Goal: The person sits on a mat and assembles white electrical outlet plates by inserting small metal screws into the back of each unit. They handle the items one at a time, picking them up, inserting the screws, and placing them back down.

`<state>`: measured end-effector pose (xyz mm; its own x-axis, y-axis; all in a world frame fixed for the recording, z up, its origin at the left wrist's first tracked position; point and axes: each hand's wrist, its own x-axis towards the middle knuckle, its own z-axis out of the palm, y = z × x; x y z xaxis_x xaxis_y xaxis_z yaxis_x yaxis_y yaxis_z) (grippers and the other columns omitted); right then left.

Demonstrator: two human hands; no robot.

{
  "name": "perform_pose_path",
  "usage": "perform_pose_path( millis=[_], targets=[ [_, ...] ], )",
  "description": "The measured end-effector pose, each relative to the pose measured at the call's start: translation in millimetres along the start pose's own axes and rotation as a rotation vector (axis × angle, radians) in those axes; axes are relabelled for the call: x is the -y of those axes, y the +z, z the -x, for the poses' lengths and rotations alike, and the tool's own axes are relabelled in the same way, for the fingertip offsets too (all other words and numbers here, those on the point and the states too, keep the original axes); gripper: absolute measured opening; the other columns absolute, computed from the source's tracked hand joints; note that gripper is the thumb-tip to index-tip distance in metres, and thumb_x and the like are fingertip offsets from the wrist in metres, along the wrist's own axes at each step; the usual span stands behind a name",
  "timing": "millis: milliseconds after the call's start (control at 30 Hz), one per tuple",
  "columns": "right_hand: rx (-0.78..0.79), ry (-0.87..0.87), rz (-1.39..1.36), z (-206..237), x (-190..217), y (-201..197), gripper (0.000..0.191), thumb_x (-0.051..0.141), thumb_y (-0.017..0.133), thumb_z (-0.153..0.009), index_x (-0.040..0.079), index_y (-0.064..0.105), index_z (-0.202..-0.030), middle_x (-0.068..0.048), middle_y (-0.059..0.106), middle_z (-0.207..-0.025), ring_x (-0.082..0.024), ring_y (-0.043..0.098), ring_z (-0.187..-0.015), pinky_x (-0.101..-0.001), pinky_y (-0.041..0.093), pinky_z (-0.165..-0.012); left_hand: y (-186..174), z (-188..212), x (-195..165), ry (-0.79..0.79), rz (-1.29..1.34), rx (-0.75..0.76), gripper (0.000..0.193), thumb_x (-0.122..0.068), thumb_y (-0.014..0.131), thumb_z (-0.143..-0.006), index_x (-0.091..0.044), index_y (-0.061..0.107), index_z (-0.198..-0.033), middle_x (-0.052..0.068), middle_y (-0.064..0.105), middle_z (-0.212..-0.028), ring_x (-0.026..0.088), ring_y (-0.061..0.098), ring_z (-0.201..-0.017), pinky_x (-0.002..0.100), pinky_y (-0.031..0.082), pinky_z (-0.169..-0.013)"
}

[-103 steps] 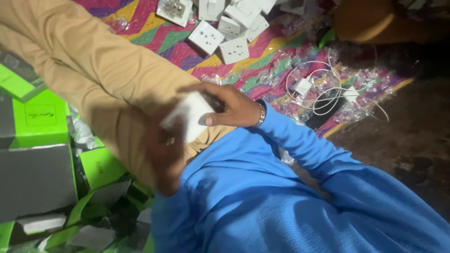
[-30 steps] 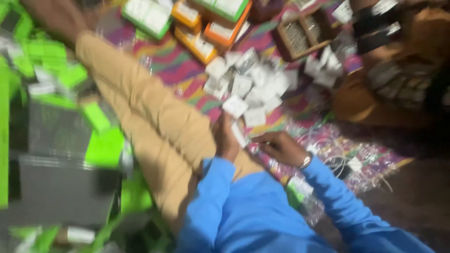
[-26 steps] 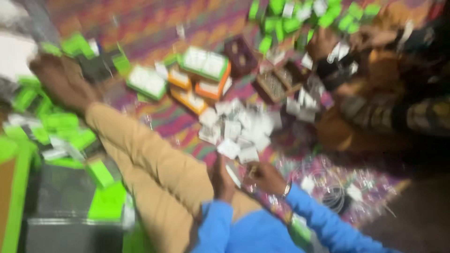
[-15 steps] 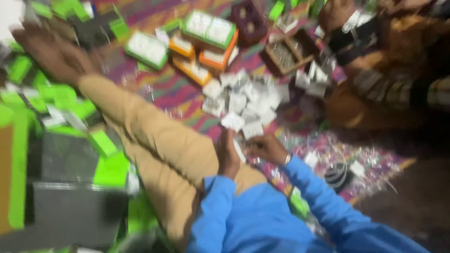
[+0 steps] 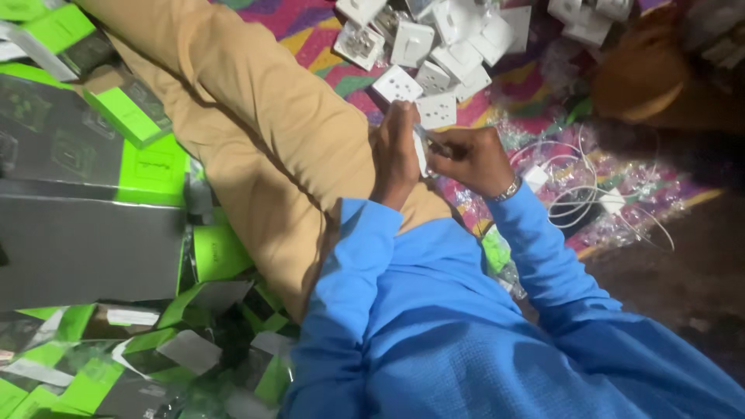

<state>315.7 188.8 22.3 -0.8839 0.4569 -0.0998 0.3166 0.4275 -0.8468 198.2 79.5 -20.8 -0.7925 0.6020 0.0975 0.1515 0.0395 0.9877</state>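
Note:
My left hand (image 5: 394, 154) and my right hand (image 5: 468, 157) meet over my tan-trousered thigh (image 5: 264, 116). Between them they hold a white socket plate (image 5: 420, 147) edge-on, with only its thin rim showing. My right hand wears a metal wristwatch (image 5: 508, 188). Both arms are in blue sleeves. Just beyond my hands lies a pile of white socket plates (image 5: 434, 54) on a colourful woven mat (image 5: 310, 31).
Green and grey cardboard boxes (image 5: 93, 178) are stacked at my left, with flattened ones (image 5: 155, 357) nearer me. White cables and clear plastic wrappers (image 5: 590, 194) lie at the right. Another person in brown clothing (image 5: 644, 77) sits at the upper right.
The view has dropped and closed in on my hands, so the far boxes and trays are out of sight. My hands still hold the white plate together.

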Motion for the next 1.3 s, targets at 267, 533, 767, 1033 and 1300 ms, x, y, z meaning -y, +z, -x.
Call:
perform_pose_path(
  millis=[267,533,767,1033,1300],
  targets=[
    [-0.023,0.074,-0.039,5,-15,9,0.024,0.008,0.079,-0.086,-0.002,0.076,-0.107,0.003,0.057,-0.069,-0.001,0.049,-0.064,-0.0220,0.042,-0.054,4,-1,-3,-0.224,0.223,-0.017,0.044,-0.042,0.045,-0.107,-0.001,0.059,-0.098,0.013,0.066,-0.087,0.025,0.063,-0.081,0.041,0.049,-0.075],
    [-0.088,0.036,-0.216,12,-42,28,0.028,-0.001,0.071,-0.089,-0.004,0.074,-0.116,0.000,0.071,-0.084,-0.001,0.058,-0.073,-0.0207,0.047,-0.062,-2,-1,-8,-0.321,0.171,0.007,0.036,-0.037,0.056,-0.100,-0.003,0.063,-0.095,0.009,0.054,-0.071,0.019,0.050,-0.066,0.033,0.041,-0.061],
    [-0.226,0.035,-0.115,-18,-66,-16,0.019,-0.007,0.061,-0.094,-0.004,0.075,-0.107,-0.008,0.074,-0.085,-0.012,0.070,-0.069,-0.0273,0.057,-0.058,-4,5,28,-0.295,1.162,0.055,0.027,-0.024,0.055,-0.105,-0.007,0.053,-0.085,0.006,0.055,-0.080,0.017,0.053,-0.077,0.032,0.041,-0.071],
    [0.078,0.123,-0.384,12,-47,30,0.018,0.003,0.072,-0.094,0.000,0.062,-0.108,-0.003,0.059,-0.090,-0.009,0.055,-0.080,-0.0269,0.050,-0.066,-12,5,9,-0.152,0.454,0.012,0.025,-0.027,0.061,-0.099,-0.003,0.060,-0.097,0.006,0.062,-0.088,0.015,0.057,-0.084,0.031,0.048,-0.078],
    [-0.453,0.240,-0.487,2,-52,64,0.014,0.015,0.060,-0.109,0.005,0.058,-0.099,-0.001,0.060,-0.084,-0.009,0.049,-0.061,-0.0263,0.042,-0.051,-7,3,11,-0.237,0.411,0.247,0.063,-0.015,0.076,-0.093,-0.007,0.040,-0.145,0.010,0.059,-0.129,0.021,0.063,-0.115,0.035,0.056,-0.095]
  ],
)
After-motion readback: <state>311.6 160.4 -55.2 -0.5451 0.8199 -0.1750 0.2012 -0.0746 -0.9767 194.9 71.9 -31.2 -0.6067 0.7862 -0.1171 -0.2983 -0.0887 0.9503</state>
